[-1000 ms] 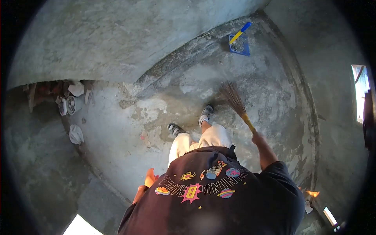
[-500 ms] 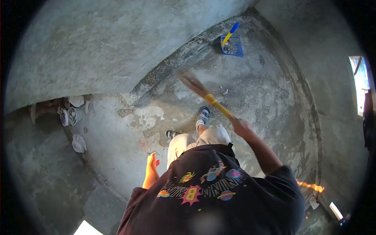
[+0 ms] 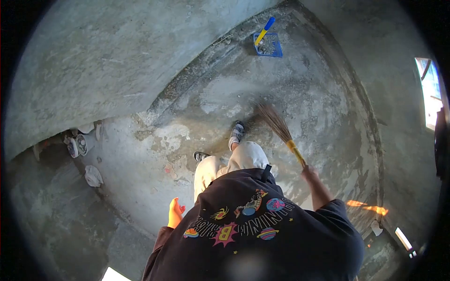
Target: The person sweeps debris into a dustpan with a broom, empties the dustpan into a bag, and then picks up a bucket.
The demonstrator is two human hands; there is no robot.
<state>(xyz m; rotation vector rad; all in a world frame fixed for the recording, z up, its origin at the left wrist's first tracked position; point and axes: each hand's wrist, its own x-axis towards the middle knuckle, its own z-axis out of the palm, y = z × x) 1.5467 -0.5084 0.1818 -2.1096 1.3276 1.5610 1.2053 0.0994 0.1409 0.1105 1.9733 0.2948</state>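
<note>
My right hand [image 3: 309,173] is closed around the yellow handle of a broom [image 3: 276,122]. The broom slants up and to the left, its brown bristles spread against the concrete floor ahead of my shoes. Hanging by my left side, my left hand [image 3: 176,211] holds nothing, its fingers loosely apart. Farther ahead, near the wall, a blue dustpan [image 3: 280,50] with a yellow and blue handle rests on the floor. Grey debris [image 3: 267,45] lies in it.
A concrete wall [image 3: 108,61] rises on the left and another [image 3: 398,89] on the right. White containers [image 3: 83,144] and a white bag [image 3: 93,176] stand at the left. My shoes [image 3: 237,131] are on the stained floor.
The broom, blurred and pointing left before, has swung to the right and its bristles are now down on the floor. My right hand has moved right and lower.
</note>
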